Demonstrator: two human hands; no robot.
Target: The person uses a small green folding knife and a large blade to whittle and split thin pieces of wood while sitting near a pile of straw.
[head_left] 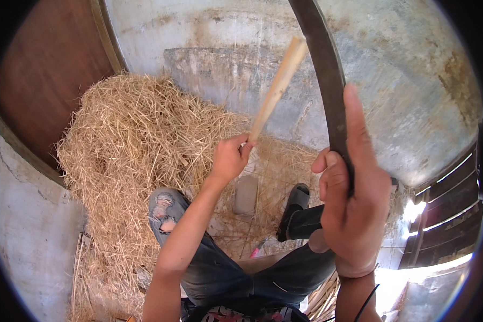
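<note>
My left hand [231, 157] is closed round the lower end of a pale bamboo strip [278, 88], which slants up and to the right. A machete [326, 70] with a long, dark, slightly curved blade stands raised in my right hand [357, 188]. The fingers wrap its base, while the index finger lies stretched along the blade's side. Most of the handle is hidden in my palm. In the picture the strip's upper end lies right beside the blade; whether they touch I cannot tell.
Loose straw [139, 134] is heaped at the left against a stained wall [392, 80]. On the floor between my legs lies a brick-like block [246, 196]. More thin strips [323, 298] lie near my right thigh. A brown door panel [48, 70] stands far left, dark slats [445, 209] at the right.
</note>
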